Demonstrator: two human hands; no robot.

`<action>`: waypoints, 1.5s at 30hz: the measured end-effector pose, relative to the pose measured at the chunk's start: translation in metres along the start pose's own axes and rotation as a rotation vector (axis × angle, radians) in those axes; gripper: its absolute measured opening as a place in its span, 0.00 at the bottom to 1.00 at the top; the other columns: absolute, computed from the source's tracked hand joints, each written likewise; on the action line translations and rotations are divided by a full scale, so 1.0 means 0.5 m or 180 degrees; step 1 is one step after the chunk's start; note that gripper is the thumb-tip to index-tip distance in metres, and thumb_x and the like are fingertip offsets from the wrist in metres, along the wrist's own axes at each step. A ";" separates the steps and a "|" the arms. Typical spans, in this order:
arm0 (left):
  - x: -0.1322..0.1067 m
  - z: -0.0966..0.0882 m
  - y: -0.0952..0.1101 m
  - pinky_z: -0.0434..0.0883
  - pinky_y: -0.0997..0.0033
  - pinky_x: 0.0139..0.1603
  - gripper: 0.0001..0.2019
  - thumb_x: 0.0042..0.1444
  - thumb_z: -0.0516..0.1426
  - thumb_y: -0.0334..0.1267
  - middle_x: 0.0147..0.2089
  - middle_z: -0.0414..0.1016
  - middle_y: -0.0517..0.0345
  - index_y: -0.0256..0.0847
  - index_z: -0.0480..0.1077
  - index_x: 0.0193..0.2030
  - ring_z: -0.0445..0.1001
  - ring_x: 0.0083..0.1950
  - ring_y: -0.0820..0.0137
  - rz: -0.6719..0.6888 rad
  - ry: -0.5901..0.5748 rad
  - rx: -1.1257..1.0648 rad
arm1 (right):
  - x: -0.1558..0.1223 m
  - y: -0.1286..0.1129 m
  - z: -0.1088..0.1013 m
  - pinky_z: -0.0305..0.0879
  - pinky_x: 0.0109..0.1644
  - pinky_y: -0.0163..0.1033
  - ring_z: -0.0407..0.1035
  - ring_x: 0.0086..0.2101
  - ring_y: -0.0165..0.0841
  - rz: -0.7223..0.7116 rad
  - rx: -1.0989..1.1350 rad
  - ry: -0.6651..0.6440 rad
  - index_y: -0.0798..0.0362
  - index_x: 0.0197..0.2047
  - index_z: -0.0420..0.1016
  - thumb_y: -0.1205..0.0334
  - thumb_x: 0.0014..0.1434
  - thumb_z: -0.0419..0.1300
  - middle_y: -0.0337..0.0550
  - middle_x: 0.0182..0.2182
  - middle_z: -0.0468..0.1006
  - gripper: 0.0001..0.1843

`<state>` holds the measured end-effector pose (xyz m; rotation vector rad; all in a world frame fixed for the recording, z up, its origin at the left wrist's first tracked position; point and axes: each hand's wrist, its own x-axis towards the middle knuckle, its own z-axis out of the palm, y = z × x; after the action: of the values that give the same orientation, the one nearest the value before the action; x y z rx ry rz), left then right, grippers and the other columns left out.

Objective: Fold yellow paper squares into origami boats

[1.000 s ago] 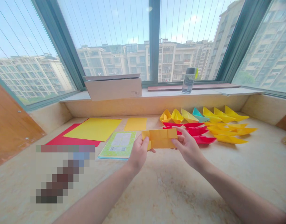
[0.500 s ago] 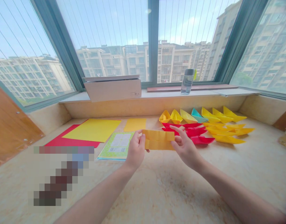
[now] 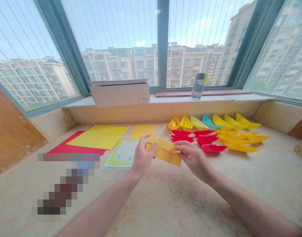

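Observation:
Between my two hands is a folded piece of orange-yellow paper point(image 3: 167, 152), held above the counter with crease lines across it. My left hand point(image 3: 144, 154) pinches its left end, thumb on top. At the paper's upper right, my right hand point(image 3: 194, 158) has its fingers closed on the edge of a raised flap; the fingertips partly hide that edge. Just behind my right hand lie red paper boats point(image 3: 210, 140). A green-and-white paper packet point(image 3: 123, 154) lies beside my left hand, which covers part of it.
Yellow paper boats point(image 3: 241, 141) and a teal one point(image 3: 209, 122) stand in rows at the right. Large yellow point(image 3: 99, 136) and red sheets point(image 3: 59, 146) lie at the left, a small yellow sheet point(image 3: 142, 131) behind my hands. A white box point(image 3: 120, 93) and a bottle point(image 3: 198, 87) stand on the sill.
The paper has tilted, its right end now lower, and its upper flap has lifted from the lower part. My right hand has shifted from the right end to that flap.

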<state>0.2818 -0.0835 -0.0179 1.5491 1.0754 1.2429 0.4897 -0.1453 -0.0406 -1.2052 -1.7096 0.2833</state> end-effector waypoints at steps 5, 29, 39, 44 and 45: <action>-0.017 0.017 0.019 0.75 0.66 0.44 0.36 0.51 0.66 0.40 0.47 0.78 0.52 0.45 0.54 0.63 0.79 0.42 0.66 -0.0653 -0.0267 -0.1593 | -0.002 -0.012 0.001 0.74 0.44 0.45 0.73 0.46 0.40 -0.0041 0.0082 0.0262 0.46 0.45 0.79 0.59 0.65 0.56 0.47 0.45 0.78 0.10; -0.048 0.031 0.008 0.72 0.68 0.43 0.12 0.58 0.59 0.45 0.39 0.80 0.54 0.39 0.77 0.42 0.76 0.40 0.64 -0.0328 -0.1025 -0.0640 | -0.017 -0.053 0.022 0.69 0.33 0.38 0.74 0.32 0.38 0.0694 0.0317 0.0333 0.51 0.36 0.71 0.57 0.63 0.55 0.44 0.31 0.79 0.09; -0.058 0.029 0.025 0.68 0.72 0.38 0.13 0.55 0.62 0.42 0.38 0.77 0.54 0.38 0.75 0.45 0.73 0.37 0.67 -0.0005 -0.1415 -0.0468 | -0.012 -0.060 0.018 0.68 0.30 0.37 0.73 0.29 0.37 0.1078 0.0889 0.0460 0.52 0.34 0.71 0.51 0.62 0.58 0.45 0.29 0.78 0.13; -0.056 0.029 0.022 0.68 0.71 0.39 0.13 0.55 0.62 0.43 0.39 0.78 0.53 0.38 0.76 0.43 0.73 0.39 0.65 0.0096 -0.1191 -0.0157 | -0.013 -0.065 0.017 0.69 0.30 0.38 0.74 0.31 0.38 0.1093 0.0881 0.0445 0.52 0.34 0.71 0.52 0.62 0.58 0.45 0.30 0.79 0.12; -0.055 0.028 0.021 0.68 0.71 0.38 0.13 0.55 0.62 0.44 0.39 0.78 0.53 0.38 0.76 0.42 0.73 0.38 0.65 0.0105 -0.1148 -0.0116 | -0.014 -0.065 0.018 0.69 0.30 0.38 0.74 0.31 0.38 0.1093 0.0882 0.0437 0.52 0.34 0.71 0.52 0.62 0.58 0.46 0.30 0.79 0.12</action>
<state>0.2932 -0.1143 -0.0164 1.6885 0.7920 0.9500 0.4635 -0.1637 -0.0275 -1.2730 -1.2920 0.6099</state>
